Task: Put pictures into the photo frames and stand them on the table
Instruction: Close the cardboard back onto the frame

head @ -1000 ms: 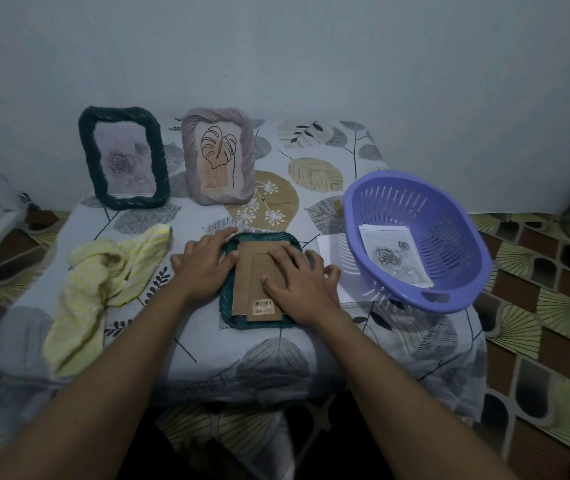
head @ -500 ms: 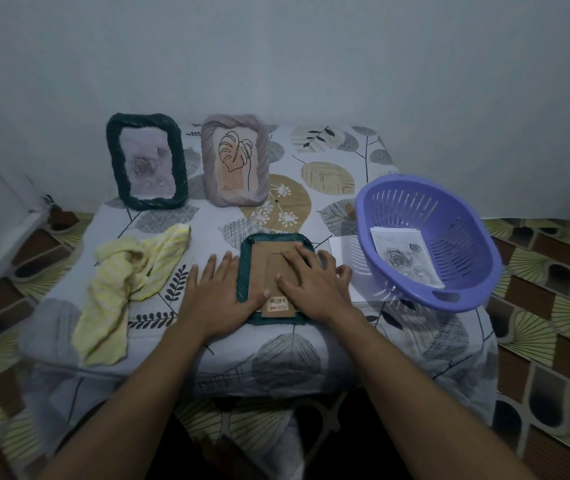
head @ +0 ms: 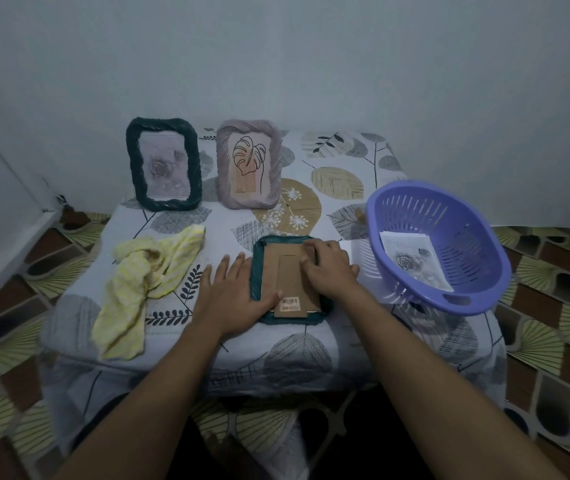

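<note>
Two filled frames, green (head: 164, 164) and mauve (head: 248, 164), standing at bench (head: 345, 351) rear; third frame (head: 290, 278) face-down under left hand (head: 238, 296) flat, right hand (head: 328, 268) curled on backing, unstood; spare picture (head: 415, 261) in basket (head: 449, 299).

On the table (head: 311, 355), two frames stand upright toward the top of the picture, one frame (head: 164, 164) left of the other (head: 248, 164). Below them, at centre, a third frame (head: 290, 278) lies face down. A cloth (head: 145, 282) lies to its left. A basket (head: 439, 244) sits at right, with a picture (head: 415, 265) inside.
</note>
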Demonstrator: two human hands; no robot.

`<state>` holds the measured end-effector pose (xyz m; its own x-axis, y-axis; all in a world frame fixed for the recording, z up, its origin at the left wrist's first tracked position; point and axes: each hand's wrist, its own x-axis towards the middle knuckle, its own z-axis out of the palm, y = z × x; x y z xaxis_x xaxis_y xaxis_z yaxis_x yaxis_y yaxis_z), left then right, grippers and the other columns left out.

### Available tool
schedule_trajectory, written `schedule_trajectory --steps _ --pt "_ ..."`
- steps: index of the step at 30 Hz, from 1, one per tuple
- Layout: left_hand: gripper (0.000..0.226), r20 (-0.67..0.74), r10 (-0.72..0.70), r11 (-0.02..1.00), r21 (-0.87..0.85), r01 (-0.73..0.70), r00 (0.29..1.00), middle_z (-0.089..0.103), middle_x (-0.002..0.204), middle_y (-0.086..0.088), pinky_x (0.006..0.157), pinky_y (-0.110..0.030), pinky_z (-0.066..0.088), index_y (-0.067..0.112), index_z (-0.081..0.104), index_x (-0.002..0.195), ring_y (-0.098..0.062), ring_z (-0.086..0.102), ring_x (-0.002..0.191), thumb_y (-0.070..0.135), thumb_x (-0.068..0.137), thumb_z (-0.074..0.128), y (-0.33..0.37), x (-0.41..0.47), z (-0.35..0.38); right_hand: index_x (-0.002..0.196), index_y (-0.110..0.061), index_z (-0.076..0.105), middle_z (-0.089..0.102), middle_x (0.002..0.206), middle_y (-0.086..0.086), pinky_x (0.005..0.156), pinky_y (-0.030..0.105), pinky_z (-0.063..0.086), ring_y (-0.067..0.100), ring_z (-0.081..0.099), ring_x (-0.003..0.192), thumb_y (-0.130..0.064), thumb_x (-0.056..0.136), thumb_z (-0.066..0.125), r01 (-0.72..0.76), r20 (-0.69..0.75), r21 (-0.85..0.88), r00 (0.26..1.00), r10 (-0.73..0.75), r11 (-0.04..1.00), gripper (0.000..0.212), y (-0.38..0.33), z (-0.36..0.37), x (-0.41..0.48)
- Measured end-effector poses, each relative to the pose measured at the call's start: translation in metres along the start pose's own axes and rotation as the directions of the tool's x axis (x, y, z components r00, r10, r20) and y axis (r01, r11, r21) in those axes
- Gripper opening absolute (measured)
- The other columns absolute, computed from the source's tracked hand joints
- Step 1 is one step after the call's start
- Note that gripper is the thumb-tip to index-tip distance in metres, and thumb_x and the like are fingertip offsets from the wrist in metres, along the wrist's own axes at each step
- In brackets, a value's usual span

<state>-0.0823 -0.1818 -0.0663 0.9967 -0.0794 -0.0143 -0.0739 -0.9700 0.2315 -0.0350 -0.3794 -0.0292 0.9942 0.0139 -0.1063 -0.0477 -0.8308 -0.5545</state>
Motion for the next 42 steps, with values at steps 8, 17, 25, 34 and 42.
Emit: schedule_trajectory --steps 8,17,25,34,42 --pt "0.11 0.014 0.007 1.0 0.006 -0.007 1.0 0.006 0.167 0.002 0.121 -0.052 -0.002 0.025 0.009 0.158 -0.02 -0.001 0.153 0.093 0.072 0.008 0.0 0.0 0.001 0.146 -0.02 0.042 0.033 0.146 0.009 0.108 0.047 0.029 0.03 0.034 0.136 -0.045 0.096 0.057 -0.078 -0.068 0.022 0.995 0.079 0.997 0.058 0.001 0.005 -0.001" --pt "0.108 0.011 0.011 1.0 0.011 -0.012 1.0 0.006 0.166 0.001 0.121 -0.052 -0.002 0.024 0.009 0.158 -0.021 0.0 0.152 0.092 0.074 0.01 0.0 0.0 0.0 0.142 -0.016 0.047 0.038 0.146 0.008 0.106 0.048 0.032 0.028 0.037 0.135 -0.052 0.093 0.059 -0.059 -0.079 -0.023 0.995 0.057 0.998 0.063 -0.001 0.005 -0.006" --pt "0.106 0.008 0.017 1.0 0.009 -0.017 1.0 0.006 0.166 0.0 0.121 -0.053 -0.001 0.023 0.009 0.158 -0.021 0.001 0.153 0.091 0.077 0.013 0.0 0.0 0.0 0.146 -0.018 0.039 0.035 0.149 0.009 0.109 0.046 0.029 0.031 0.03 0.138 -0.057 0.088 0.063 -0.14 -0.084 -0.014 0.987 0.138 0.99 0.074 -0.003 0.006 -0.002" --pt "0.111 0.005 0.017 1.0 0.008 -0.017 1.0 0.007 0.166 0.0 0.121 -0.053 0.0 0.023 0.01 0.158 -0.022 0.001 0.152 0.092 0.07 0.006 0.0 0.0 0.001 0.14 -0.022 0.038 0.035 0.146 0.007 0.105 0.045 0.03 0.031 0.029 0.135 -0.057 0.084 0.069 -0.15 -0.015 0.012 0.989 0.15 0.989 0.073 0.0 -0.003 0.002" --pt "0.108 -0.002 0.018 1.0 0.01 -0.018 1.0 0.008 0.166 0.001 0.121 -0.053 0.0 0.023 0.01 0.157 -0.022 0.002 0.152 0.092 0.074 0.009 -0.001 0.001 0.002 0.152 -0.029 0.026 0.027 0.153 0.008 0.109 0.048 0.027 0.033 0.021 0.141 -0.063 0.087 0.059 -0.094 0.057 -0.079 0.993 0.099 0.992 0.08 0.002 -0.007 0.003"
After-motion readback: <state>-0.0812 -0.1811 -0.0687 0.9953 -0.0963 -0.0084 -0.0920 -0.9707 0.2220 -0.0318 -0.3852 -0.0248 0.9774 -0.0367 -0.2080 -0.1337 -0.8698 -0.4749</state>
